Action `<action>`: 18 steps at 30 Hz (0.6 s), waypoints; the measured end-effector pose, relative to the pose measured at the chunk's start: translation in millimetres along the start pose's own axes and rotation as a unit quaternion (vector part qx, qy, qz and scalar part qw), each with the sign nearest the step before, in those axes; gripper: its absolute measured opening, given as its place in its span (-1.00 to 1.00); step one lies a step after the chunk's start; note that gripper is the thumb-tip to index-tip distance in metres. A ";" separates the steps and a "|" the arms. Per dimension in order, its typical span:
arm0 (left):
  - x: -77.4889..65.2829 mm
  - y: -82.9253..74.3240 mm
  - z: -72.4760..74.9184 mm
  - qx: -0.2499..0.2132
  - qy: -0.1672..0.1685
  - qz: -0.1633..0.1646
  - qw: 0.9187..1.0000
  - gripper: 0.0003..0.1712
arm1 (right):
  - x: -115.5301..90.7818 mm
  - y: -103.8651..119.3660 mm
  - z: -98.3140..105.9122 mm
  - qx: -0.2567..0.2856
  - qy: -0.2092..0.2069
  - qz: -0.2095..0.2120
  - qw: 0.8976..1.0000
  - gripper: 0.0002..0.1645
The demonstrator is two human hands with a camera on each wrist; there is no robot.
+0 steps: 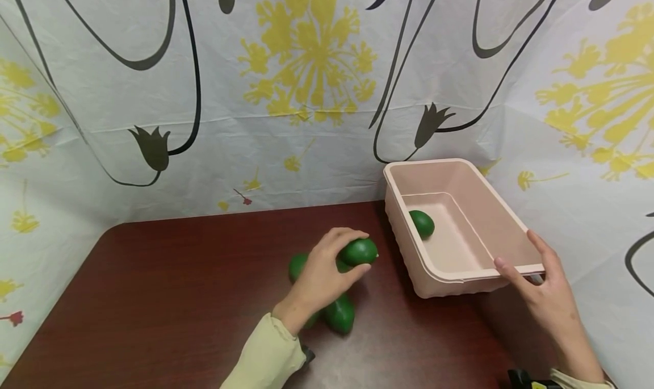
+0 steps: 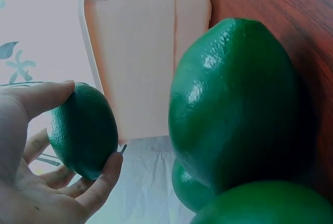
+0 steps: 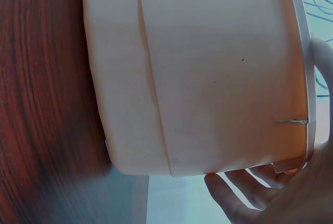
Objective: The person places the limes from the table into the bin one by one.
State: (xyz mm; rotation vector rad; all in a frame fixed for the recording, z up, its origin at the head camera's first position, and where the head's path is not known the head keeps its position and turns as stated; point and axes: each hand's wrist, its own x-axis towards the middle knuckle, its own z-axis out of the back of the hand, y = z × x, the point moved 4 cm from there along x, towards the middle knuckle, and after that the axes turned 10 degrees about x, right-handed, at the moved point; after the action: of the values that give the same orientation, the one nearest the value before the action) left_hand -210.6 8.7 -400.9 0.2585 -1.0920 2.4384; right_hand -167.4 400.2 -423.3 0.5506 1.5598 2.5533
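My left hand [image 1: 318, 278] holds a green lime [image 1: 360, 251] between thumb and fingers, above the dark wood table and left of a pale pink plastic bin [image 1: 409, 258]. Below that hand lie several more limes [image 1: 340, 315], partly hidden by it; the left wrist view shows a large lime [image 2: 234, 104] close up. One lime [image 1: 422, 224] rests inside the bin against its left wall. On the bin's near right corner, my right hand [image 1: 552, 292] grips the rim, with the thumb over the near edge and fingers along the right side.
The bin stands on the right part of the brown table [image 1: 153, 298], near its back edge. Behind and beside the table hangs a white sheet [image 1: 317, 167] with yellow flowers and dark stems.
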 end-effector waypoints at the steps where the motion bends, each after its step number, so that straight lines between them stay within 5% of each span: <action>1: 0.5 -0.9 -0.6 -0.002 0.001 0.000 1.000 -0.42 | -0.1 0.2 0.0 0.000 -0.001 0.001 1.000 0.05; 18: 7.3 -15.3 -7.7 -0.001 0.002 -0.012 1.000 -0.42 | -1.5 1.3 -0.6 0.001 0.001 -0.008 1.000 0.06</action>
State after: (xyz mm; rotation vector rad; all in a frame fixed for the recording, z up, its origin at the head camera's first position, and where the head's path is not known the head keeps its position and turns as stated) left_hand -209.6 25.7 -393.5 0.2630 -1.0839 2.4153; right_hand -166.1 398.7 -422.7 0.5325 1.5599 2.5419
